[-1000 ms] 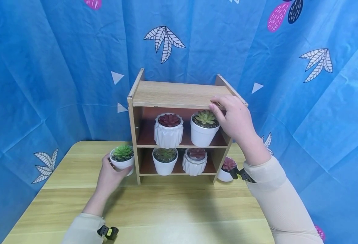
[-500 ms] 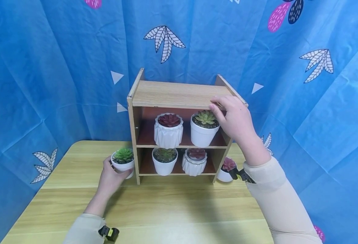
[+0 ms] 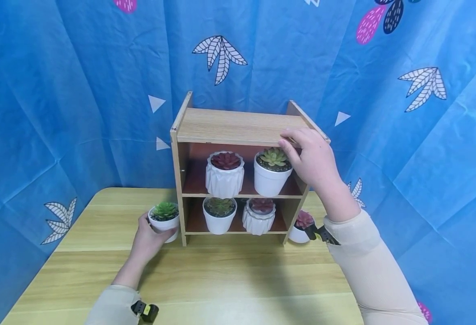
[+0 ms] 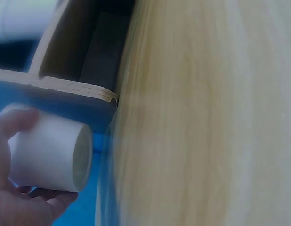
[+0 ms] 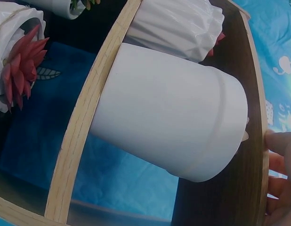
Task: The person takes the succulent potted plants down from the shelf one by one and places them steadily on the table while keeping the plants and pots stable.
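My left hand (image 3: 150,239) grips a white pot with a green succulent (image 3: 165,211), upright just left of the wooden shelf (image 3: 242,126). In the left wrist view the white pot's (image 4: 46,150) base shows a small gap from the tabletop (image 4: 192,117). My right hand (image 3: 312,155) holds the front edge of the shelf's top board near its right end, thumb at the edge. Below it, on the middle level, stands a smooth white pot with a pale green succulent (image 3: 272,174). To its left is a ridged white pot with a dark red succulent (image 3: 224,175).
The lower level bears a smooth pot with a dull green succulent (image 3: 219,215) and a ridged pot with a reddish one (image 3: 259,216). A pot with a pink succulent (image 3: 301,228) stands right of the shelf, partly behind the wrist strap. A blue curtain (image 3: 112,90) hangs behind.
My left hand has lowered the green succulent pot slightly beside the shelf. My right hand has stayed on the top board.
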The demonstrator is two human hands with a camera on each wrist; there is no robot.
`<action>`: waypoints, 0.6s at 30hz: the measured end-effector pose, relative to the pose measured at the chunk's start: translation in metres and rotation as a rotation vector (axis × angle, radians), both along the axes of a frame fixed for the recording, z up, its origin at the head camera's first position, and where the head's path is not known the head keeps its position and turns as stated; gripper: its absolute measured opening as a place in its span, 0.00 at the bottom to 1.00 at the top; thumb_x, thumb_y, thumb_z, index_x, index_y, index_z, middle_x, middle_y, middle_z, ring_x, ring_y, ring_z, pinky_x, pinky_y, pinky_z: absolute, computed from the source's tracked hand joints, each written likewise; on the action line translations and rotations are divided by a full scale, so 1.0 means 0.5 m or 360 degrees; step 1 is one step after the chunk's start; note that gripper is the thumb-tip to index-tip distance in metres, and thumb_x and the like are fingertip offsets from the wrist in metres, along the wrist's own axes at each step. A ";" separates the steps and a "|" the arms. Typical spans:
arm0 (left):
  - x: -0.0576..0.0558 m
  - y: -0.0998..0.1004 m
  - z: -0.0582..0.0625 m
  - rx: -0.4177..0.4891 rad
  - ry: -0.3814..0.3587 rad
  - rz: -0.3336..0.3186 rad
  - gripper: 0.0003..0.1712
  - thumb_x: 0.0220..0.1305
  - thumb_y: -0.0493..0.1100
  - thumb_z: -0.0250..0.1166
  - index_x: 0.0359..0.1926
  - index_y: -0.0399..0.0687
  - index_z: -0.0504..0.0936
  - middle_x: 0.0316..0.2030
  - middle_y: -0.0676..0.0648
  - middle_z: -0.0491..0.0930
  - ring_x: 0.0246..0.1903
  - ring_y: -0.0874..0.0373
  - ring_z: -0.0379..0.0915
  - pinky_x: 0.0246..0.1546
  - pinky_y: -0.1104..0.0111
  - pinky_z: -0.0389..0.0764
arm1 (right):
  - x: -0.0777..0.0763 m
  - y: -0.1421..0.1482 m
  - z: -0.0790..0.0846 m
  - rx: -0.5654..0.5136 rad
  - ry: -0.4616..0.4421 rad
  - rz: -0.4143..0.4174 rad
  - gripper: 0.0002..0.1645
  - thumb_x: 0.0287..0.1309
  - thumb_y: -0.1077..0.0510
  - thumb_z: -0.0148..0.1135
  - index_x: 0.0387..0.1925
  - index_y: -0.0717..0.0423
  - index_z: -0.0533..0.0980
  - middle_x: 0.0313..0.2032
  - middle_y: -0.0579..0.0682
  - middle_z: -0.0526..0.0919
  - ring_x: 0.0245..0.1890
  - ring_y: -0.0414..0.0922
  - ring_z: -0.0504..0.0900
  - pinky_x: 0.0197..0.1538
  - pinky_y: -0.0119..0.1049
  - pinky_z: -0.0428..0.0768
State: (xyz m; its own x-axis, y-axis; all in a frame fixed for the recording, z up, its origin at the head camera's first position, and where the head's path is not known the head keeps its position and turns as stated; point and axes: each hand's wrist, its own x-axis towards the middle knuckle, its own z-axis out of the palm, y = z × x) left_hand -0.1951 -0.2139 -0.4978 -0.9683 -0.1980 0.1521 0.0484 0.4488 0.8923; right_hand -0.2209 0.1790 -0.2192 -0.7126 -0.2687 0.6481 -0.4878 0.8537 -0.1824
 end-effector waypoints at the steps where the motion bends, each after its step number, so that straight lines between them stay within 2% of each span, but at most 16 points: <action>1: -0.001 0.000 -0.002 -0.0002 -0.0006 -0.0002 0.61 0.55 0.47 0.77 0.73 0.31 0.44 0.66 0.26 0.59 0.66 0.32 0.60 0.67 0.41 0.61 | -0.001 0.000 -0.001 -0.0001 0.0003 0.0001 0.22 0.70 0.45 0.59 0.56 0.53 0.80 0.55 0.56 0.83 0.61 0.57 0.75 0.61 0.57 0.72; 10: -0.001 0.002 -0.008 0.0056 -0.0005 -0.0041 0.60 0.54 0.44 0.77 0.72 0.29 0.45 0.65 0.25 0.60 0.65 0.33 0.62 0.67 0.43 0.62 | -0.002 0.001 -0.003 -0.0006 0.0014 0.0010 0.21 0.69 0.46 0.60 0.56 0.53 0.81 0.55 0.56 0.83 0.61 0.57 0.75 0.61 0.57 0.72; 18: 0.000 0.002 -0.014 0.0008 -0.0041 -0.0057 0.59 0.53 0.44 0.77 0.71 0.27 0.45 0.64 0.23 0.60 0.64 0.30 0.62 0.66 0.41 0.62 | -0.001 0.000 -0.003 0.0002 0.0019 0.0014 0.21 0.70 0.46 0.60 0.56 0.53 0.80 0.55 0.56 0.83 0.61 0.57 0.75 0.61 0.57 0.71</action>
